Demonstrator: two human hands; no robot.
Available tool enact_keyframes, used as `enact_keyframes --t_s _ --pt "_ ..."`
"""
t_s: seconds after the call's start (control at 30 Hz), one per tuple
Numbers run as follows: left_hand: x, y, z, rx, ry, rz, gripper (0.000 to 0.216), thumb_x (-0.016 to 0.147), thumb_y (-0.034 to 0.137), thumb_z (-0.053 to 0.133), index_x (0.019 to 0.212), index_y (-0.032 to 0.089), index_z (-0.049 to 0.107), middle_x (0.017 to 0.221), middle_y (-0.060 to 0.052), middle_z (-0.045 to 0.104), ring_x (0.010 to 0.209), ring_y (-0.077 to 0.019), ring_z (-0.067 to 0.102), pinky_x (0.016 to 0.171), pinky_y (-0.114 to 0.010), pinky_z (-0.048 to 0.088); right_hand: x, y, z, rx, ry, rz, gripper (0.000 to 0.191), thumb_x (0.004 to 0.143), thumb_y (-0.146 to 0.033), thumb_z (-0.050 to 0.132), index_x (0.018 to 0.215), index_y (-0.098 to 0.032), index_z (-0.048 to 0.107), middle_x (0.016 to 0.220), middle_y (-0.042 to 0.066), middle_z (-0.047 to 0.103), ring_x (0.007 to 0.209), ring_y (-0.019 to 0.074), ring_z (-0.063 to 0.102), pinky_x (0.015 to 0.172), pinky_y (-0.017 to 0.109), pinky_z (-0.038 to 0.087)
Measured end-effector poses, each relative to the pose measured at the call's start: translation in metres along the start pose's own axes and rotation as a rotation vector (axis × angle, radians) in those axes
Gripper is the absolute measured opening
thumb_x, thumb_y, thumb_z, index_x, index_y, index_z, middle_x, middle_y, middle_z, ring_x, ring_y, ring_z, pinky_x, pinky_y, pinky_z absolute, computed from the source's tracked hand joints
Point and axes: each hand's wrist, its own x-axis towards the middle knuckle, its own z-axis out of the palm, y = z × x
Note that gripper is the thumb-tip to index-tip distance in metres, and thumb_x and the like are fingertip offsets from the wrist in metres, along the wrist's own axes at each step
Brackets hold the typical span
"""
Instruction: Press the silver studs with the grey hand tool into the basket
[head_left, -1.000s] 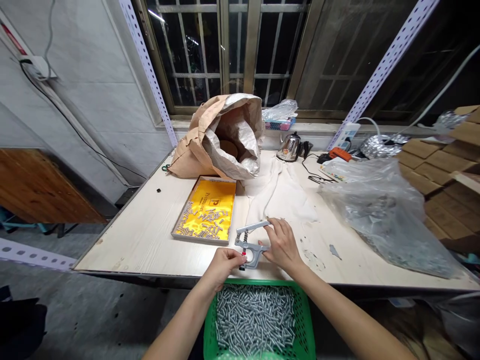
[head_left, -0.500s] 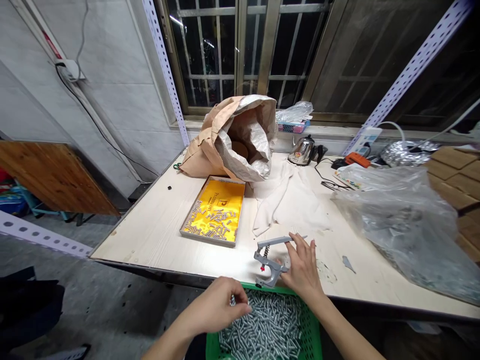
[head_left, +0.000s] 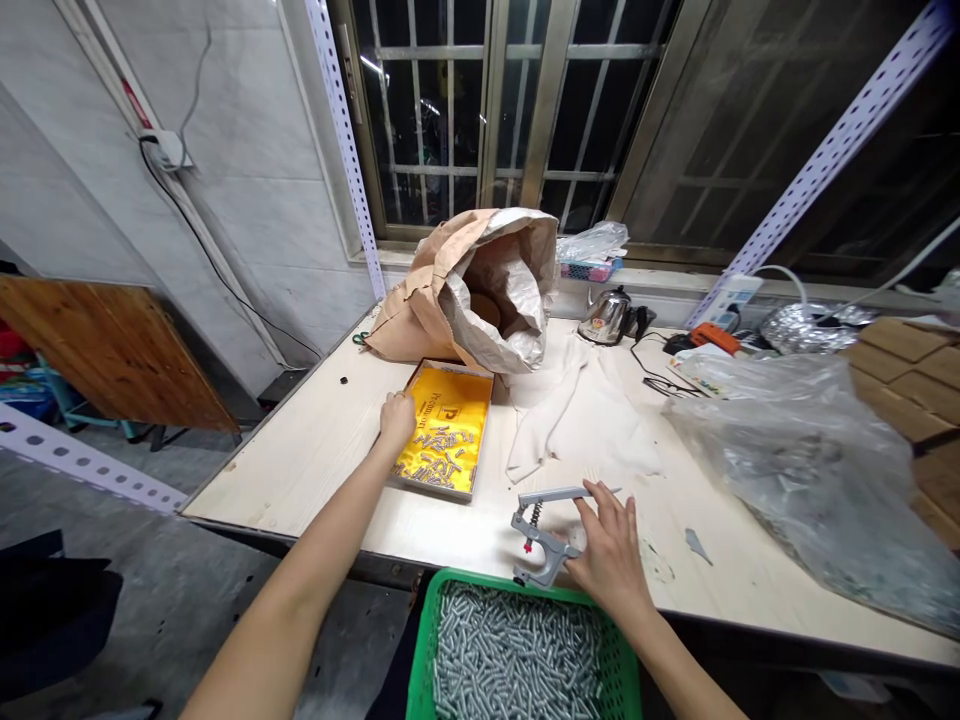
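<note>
My right hand (head_left: 611,545) holds a pair of grey snap-fastener pliers (head_left: 546,560) by the handles, jaws facing left, just above the far rim of a green basket (head_left: 421,640). Small silvery screw-like metal pieces (head_left: 517,650) fill the basket. My left hand (head_left: 397,420) is stretched forward to the left edge of a shallow box (head_left: 472,488) with a yellow lining (head_left: 450,395). Its fingers look closed, and whatever they hold is hidden. Small metal pieces (head_left: 442,440) lie scattered on the lining beside that hand.
Behind the box a large paper sack (head_left: 427,310) lies with its mouth open. White cloth (head_left: 592,420) is spread on the table (head_left: 292,470). A metal kettle (head_left: 606,318) stands near the window, and a clear plastic bag (head_left: 810,480) covers the right side.
My left hand has moved from above the basket, forward and left to the box. My right hand keeps its hold on the pliers. The view has shifted slightly.
</note>
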Motion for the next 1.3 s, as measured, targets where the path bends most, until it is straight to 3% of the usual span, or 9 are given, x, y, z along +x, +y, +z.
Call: enact_keyframes --t_s 0.13,0.3,0.5,0.7,0.83,0.97,1.13,1.3 --pt "0.018 0.015 0.011 0.006 -0.047 0.052 0.026 0.081 0.013 0.047 0.099 0.008 0.065 0.105 -0.020 0.062 0.110 -0.0286 0.047 0.088 -0.033 0.037 -0.001 0.001 0.001 -0.015 -0.002 -0.014 0.047 0.077 -0.041 0.054 0.114 -0.013 0.048 0.130 0.018 0.042 0.125 0.0338 0.034 0.104 0.060 0.020" --pt "0.032 0.021 0.017 -0.041 -0.143 0.041 0.024 0.079 0.016 0.050 0.097 0.009 0.065 0.096 -0.017 0.065 0.094 -0.0257 0.058 0.077 -0.030 0.041 0.000 0.000 -0.001 -0.001 -0.013 -0.014 0.044 0.078 -0.040 0.052 0.113 -0.014 0.049 0.129 0.018 0.043 0.125 0.0332 0.034 0.104 0.060 0.020" --pt "0.028 0.013 0.027 -0.116 -0.377 0.103 0.010 0.063 0.014 0.064 0.072 0.015 0.067 0.071 -0.006 0.067 0.067 -0.0174 0.059 0.059 -0.023 0.040 -0.001 -0.001 0.002 0.036 -0.031 0.007 0.047 0.077 -0.042 0.053 0.114 -0.016 0.049 0.129 0.017 0.043 0.125 0.0336 0.034 0.103 0.061 0.020" --pt "0.020 0.012 0.028 -0.191 -0.419 0.126 0.015 0.061 0.010 0.060 0.074 0.014 0.066 0.070 -0.005 0.065 0.070 -0.0160 0.056 0.062 -0.021 0.040 -0.002 -0.004 0.003 0.031 -0.053 0.003 0.049 0.073 -0.038 0.057 0.115 -0.014 0.048 0.131 0.018 0.042 0.126 0.0338 0.032 0.105 0.060 0.018" --pt "0.008 0.008 0.022 -0.298 -0.375 0.140 0.023 0.059 0.005 0.056 0.078 0.015 0.066 0.080 -0.007 0.066 0.077 -0.0173 0.056 0.069 -0.022 0.040 -0.005 -0.001 0.001 0.026 -0.062 0.014 0.050 0.069 -0.029 0.058 0.115 -0.014 0.047 0.131 0.017 0.040 0.127 0.0335 0.030 0.106 0.060 0.016" --pt "-0.006 0.008 0.014 -0.456 -0.290 0.101 0.018 0.061 0.006 0.056 0.073 0.015 0.065 0.080 -0.007 0.066 0.082 -0.0182 0.055 0.074 -0.024 0.040 -0.010 0.000 -0.001 0.025 -0.057 0.024 0.052 0.065 -0.025 0.056 0.115 -0.014 0.047 0.131 0.017 0.041 0.127 0.0335 0.030 0.106 0.059 0.016" --pt "-0.033 0.015 0.000 -0.746 -0.194 0.052 0.014 0.069 0.025 0.061 0.076 0.013 0.064 0.077 -0.005 0.065 0.073 -0.0155 0.056 0.068 -0.025 0.041 -0.013 0.001 -0.007 0.036 -0.016 0.028 0.051 0.066 -0.024 0.055 0.114 -0.014 0.047 0.131 0.017 0.040 0.127 0.0335 0.030 0.106 0.059 0.017" --pt "-0.091 0.030 -0.012 -1.069 -0.283 0.008 0.035 0.057 0.042 0.075 0.071 0.013 0.064 0.068 -0.003 0.063 0.059 -0.0118 0.055 0.060 -0.025 0.041 -0.006 -0.002 -0.012 0.074 0.049 0.057 0.051 0.070 -0.030 0.055 0.116 -0.011 0.046 0.132 0.019 0.039 0.128 0.0345 0.028 0.105 0.060 0.018"
